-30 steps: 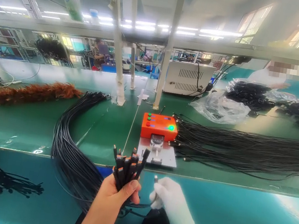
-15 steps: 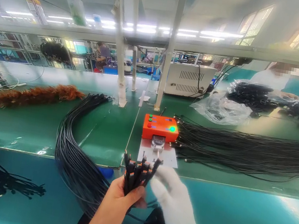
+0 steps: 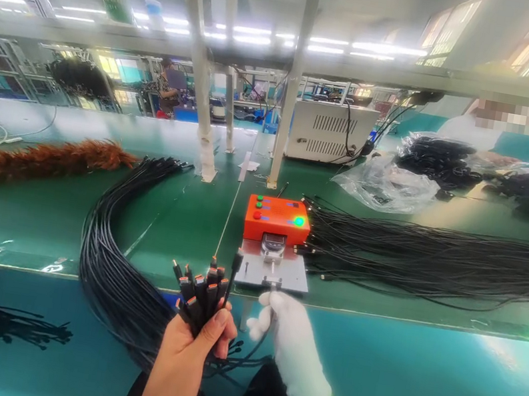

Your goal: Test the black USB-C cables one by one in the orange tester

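Note:
My bare left hand [image 3: 194,342] is closed around a bunch of black cables, whose connector ends [image 3: 198,292] with orange tips fan out above the fist. My right hand [image 3: 284,336], in a white glove, pinches the end of one black cable [image 3: 260,345] at the front edge of a metal plate [image 3: 250,270]. On that plate stands a small gauge [image 3: 273,245] with a dark display. Behind it is an orange box [image 3: 277,220] with a lit green light. The connector itself is mostly hidden by the gloved fingers.
Long black cables [image 3: 115,268] hang over the table edge at left; more cables [image 3: 437,257] lie at right. An orange-brown duster [image 3: 42,161], a white metal case [image 3: 331,131], plastic bags [image 3: 391,185] and shelf posts [image 3: 289,94] stand or lie behind. A person [image 3: 473,128] is at back right.
My gloved right hand has moved from beside the bunch to the metal plate with a cable end. My left hand has shifted left and slightly down with the bunch. The view has shifted slightly.

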{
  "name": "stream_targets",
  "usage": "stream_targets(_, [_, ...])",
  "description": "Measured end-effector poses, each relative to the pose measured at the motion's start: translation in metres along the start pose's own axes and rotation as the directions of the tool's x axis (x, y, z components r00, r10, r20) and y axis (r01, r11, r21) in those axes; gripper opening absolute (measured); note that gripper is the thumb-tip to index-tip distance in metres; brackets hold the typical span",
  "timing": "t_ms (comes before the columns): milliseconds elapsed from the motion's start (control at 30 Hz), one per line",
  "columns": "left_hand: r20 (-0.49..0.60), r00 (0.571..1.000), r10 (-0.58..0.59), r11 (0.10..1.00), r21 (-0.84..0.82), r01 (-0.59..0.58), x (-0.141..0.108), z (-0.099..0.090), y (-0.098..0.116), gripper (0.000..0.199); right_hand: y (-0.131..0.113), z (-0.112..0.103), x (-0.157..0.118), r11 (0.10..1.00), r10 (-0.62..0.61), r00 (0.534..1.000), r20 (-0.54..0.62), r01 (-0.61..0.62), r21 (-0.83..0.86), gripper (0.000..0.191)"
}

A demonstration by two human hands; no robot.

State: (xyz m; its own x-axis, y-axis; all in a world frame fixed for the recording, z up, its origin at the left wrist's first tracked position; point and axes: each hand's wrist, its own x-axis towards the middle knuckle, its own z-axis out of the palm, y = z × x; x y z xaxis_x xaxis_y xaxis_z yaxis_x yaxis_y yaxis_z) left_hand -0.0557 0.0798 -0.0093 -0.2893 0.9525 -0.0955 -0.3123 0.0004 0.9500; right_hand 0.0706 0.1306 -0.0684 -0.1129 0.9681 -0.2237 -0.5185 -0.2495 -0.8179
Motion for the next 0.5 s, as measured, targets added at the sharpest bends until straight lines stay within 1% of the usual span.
stream_targets(267, [-0.010,1.000,-0.009,1.000,0.019,0.009,0.0026,-0.0015,-0.0052,0.023,-0.0009,0.0069,0.0038,0.997,-0.055,0.998,-0.029,0.054,-0.051,0.023])
stream_targets(500, [0.039,0.999,-0.001,1.000,0.010,0.001,0.0073,-0.0044,-0.0077,0.022,-0.0006,0.0083,0.0064,0.998,-0.061,0.997,-0.039,0.060,-0.030,0.024])
